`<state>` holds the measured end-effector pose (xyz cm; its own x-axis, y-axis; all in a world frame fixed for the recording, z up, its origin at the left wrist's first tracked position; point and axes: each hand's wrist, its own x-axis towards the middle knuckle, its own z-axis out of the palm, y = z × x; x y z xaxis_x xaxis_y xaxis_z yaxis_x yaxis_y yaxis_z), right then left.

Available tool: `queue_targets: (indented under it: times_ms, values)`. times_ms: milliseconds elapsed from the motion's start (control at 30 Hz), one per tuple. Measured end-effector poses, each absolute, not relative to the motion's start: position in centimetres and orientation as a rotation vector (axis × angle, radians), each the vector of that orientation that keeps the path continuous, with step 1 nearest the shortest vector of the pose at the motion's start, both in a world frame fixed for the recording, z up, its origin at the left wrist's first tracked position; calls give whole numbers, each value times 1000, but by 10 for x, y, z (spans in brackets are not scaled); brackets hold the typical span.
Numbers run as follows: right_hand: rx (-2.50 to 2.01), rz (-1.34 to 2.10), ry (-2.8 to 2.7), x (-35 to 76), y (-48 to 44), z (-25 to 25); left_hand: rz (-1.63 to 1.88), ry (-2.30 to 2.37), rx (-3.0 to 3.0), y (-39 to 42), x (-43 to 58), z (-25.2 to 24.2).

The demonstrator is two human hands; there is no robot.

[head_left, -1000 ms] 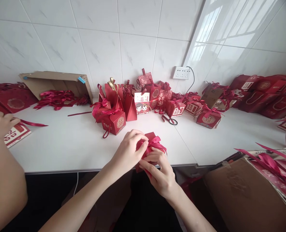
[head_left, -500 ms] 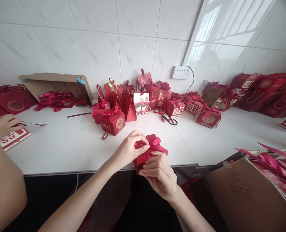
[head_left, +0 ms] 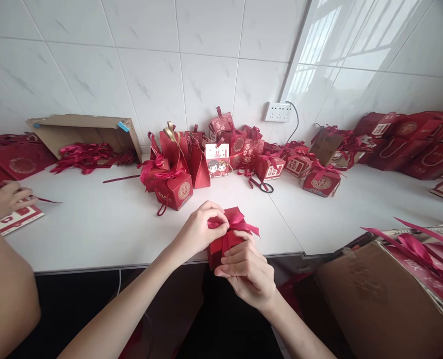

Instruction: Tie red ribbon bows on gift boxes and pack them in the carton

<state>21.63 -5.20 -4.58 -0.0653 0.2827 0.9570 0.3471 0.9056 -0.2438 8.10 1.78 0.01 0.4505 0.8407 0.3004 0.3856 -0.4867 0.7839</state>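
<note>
A small red gift box (head_left: 214, 252) sits at the table's front edge in front of me, with a magenta ribbon bow (head_left: 238, 222) on its top. My left hand (head_left: 206, 224) pinches the bow's left loop between thumb and fingertips. Against the near right side of the box, my right hand (head_left: 249, 274) is curled, its fingers closed on the box beside a hanging part of the ribbon. Its fingers hide much of the box's front, so I cannot tell whether they also grip ribbon.
Finished-looking red boxes (head_left: 174, 192) stand along the wall behind. Black-handled scissors (head_left: 266, 187) lie before them. A cardboard box (head_left: 82, 122) at left holds loose ribbons. At far left, another person's hand (head_left: 10, 199) touches a flat printed piece. A large carton (head_left: 356, 284) stands at right.
My left hand keeps its pinch on the bow. My right fingers shift slightly down and off the bow's right side. At far left, the other person's hand and ribbon move a little.
</note>
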Motion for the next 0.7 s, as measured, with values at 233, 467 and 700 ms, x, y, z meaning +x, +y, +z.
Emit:
queue_targets:
  times_ms: [233, 467, 700]
  values:
    - [-445, -11, -1755, 222, -54, -45, 921, 1021, 2057, 18, 80, -1]
    - [-1031, 385, -1208, 271, -39, -52, 857, 985, 2040, 18, 79, 2]
    - [-1184, 1216, -1196, 281, -34, -46, 869, 981, 1991, 17, 81, 3]
